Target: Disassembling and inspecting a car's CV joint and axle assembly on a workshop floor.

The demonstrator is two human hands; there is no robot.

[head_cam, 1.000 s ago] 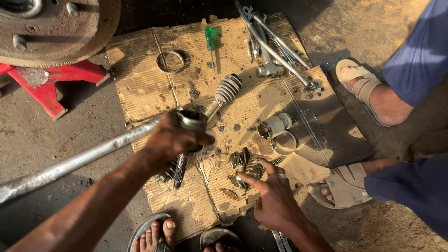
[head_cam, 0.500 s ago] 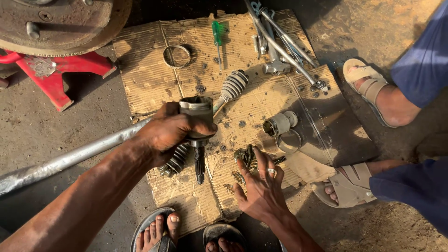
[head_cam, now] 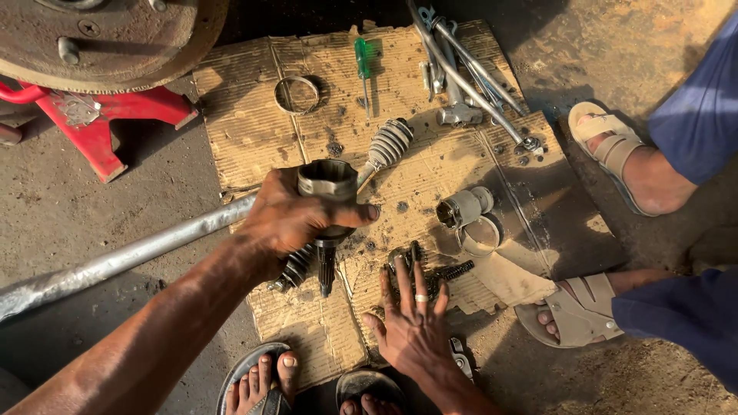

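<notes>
Two hands over torn cardboard, left hand gripping joint housing, right hand spread flat.

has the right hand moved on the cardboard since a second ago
Yes. The right hand slid toward the person's feet, off the small greasy parts, judged against the cardboard.

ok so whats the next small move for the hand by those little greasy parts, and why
Probably close the right hand on the small greasy parts at its fingertips: it lies flat and spread on the cardboard, holding nothing, while the left hand grips the metal joint housing upright.
</notes>
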